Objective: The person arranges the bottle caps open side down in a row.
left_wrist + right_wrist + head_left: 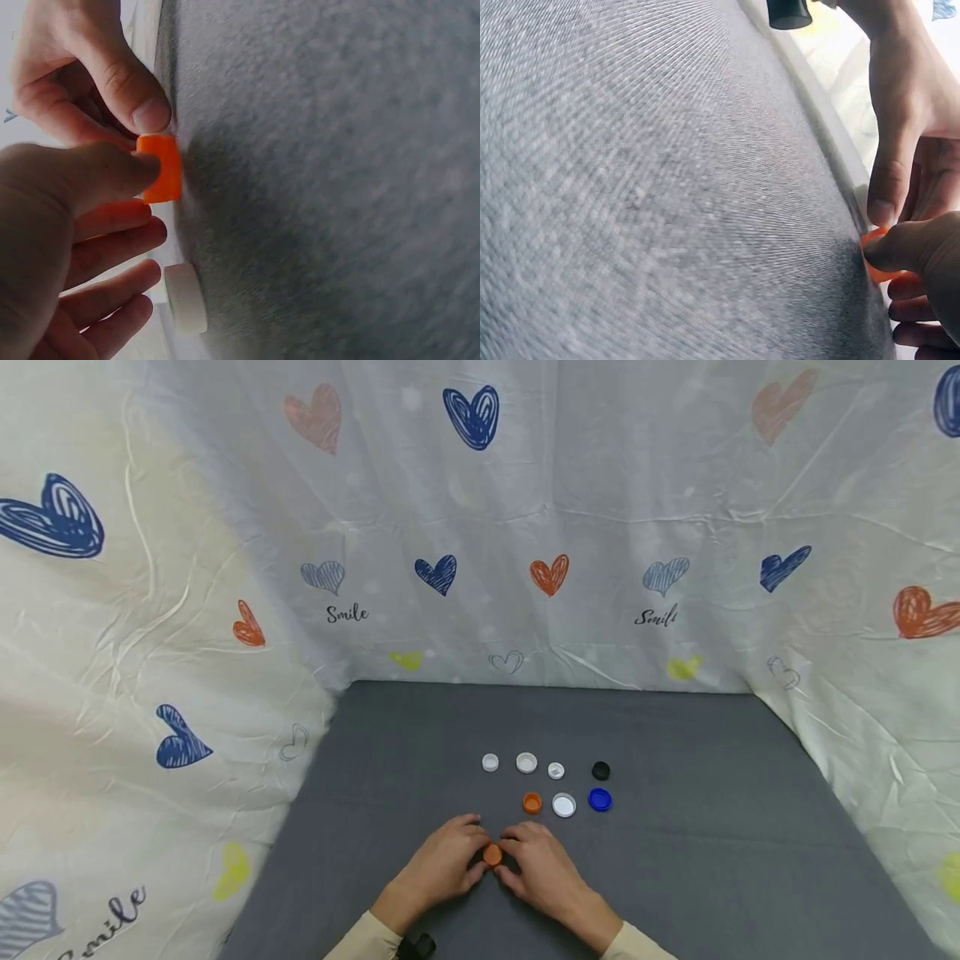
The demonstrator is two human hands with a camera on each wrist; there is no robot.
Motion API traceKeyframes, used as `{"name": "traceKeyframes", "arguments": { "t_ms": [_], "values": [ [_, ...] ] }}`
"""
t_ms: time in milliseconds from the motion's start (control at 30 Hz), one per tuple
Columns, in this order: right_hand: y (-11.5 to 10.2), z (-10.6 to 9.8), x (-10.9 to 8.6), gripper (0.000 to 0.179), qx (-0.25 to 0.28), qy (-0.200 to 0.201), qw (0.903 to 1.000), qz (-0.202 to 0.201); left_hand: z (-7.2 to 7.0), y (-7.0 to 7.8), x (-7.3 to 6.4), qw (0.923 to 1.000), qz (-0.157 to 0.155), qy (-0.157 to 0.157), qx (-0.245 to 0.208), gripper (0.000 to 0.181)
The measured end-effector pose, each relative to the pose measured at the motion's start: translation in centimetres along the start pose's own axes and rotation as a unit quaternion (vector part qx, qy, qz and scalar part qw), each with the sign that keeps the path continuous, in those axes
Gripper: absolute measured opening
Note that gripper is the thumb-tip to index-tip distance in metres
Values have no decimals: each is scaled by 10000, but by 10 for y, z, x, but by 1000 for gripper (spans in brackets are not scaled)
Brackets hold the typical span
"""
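Observation:
An orange bottle cap [492, 855] lies on the grey cloth between both hands, closed top up. My left hand [447, 858] pinches it from the left with thumb and index finger; in the left wrist view its thumb covers part of the orange cap [169, 176]. From the right, my right hand [546, 872] holds the same cap between thumb and forefinger. Its thumb hides much of the orange cap [885, 274] in the right wrist view. The lower fingers of the left hand [67, 217] are spread apart beyond the cap.
Ahead lie an orange cap [532, 802], a large white cap [564, 804] and a blue cap [600, 799]. Behind them are smaller white caps [527, 762] and a black cap [601, 770]. A heart-patterned curtain [480, 527] borders the grey-covered table [712, 860].

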State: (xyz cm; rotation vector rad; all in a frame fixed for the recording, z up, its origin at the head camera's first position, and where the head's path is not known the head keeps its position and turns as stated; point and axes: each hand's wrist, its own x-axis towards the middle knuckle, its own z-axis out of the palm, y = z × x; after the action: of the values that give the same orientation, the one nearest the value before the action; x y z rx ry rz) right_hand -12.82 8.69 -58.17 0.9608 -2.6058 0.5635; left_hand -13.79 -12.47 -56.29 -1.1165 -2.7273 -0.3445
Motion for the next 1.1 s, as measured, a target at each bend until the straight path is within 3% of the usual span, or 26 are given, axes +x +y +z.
{"name": "traceKeyframes", "arguments": {
  "t_ms": [200, 400, 567, 833, 1100],
  "values": [
    [4, -15, 3, 30, -7, -62, 9999, 128, -14, -4, 6, 9997, -248, -67, 23, 35],
    [22, -29, 11, 36, -24, 337, 9994, 34, -25, -10, 18, 9991, -223, 297, 221, 40],
    [37, -41, 15, 36, -66, 384, 9988, 284, -32, -12, 34, 9982, -225, 434, 358, 44],
    [59, -57, 22, 36, -366, 192, 9970, 659, -35, -11, 59, 9984, -219, 371, 372, 48],
    [72, -66, 26, 36, -476, 177, 9967, 629, -32, -9, 83, 9985, -223, 322, 380, 44]
  ]
}}
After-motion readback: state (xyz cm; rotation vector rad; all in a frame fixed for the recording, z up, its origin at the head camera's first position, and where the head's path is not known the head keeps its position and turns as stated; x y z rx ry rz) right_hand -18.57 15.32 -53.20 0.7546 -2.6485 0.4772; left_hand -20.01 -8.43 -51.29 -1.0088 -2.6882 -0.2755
